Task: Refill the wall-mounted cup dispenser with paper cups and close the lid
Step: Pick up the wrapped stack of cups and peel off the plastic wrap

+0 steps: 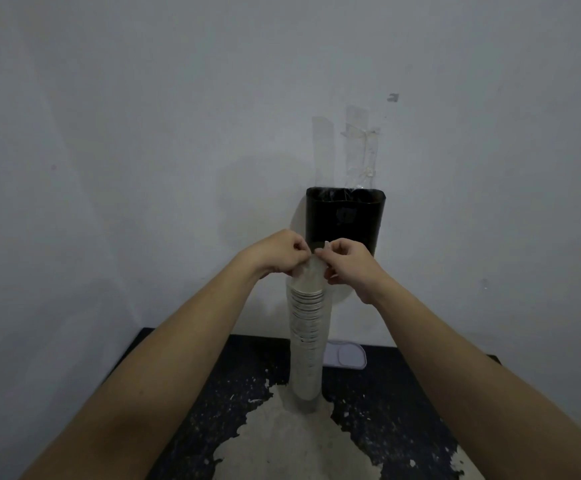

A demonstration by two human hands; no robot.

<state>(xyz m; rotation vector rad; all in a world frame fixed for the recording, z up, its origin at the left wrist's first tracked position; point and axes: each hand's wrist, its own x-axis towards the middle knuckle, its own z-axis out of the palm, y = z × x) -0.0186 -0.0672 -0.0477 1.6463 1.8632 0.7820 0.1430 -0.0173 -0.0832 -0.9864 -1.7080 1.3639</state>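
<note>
A tall stack of white paper cups [308, 327] in a clear plastic sleeve stands upright on the dark table. My left hand [278, 252] and my right hand [349, 261] both pinch the top of the plastic sleeve [313, 268], fingers closed on the wrap from either side. Just behind my hands, the black cup dispenser [346, 216] hangs on the wall, held by strips of clear tape [360, 147]. Its top is open. A white lid [346, 355] lies flat on the table by the wall, to the right of the stack.
The dark table [192, 427] has a worn, pale patch of bare surface [289, 441] around the base of the stack. The plain grey wall [143, 133] rises directly behind the table. The table's left edge runs diagonally near my left forearm.
</note>
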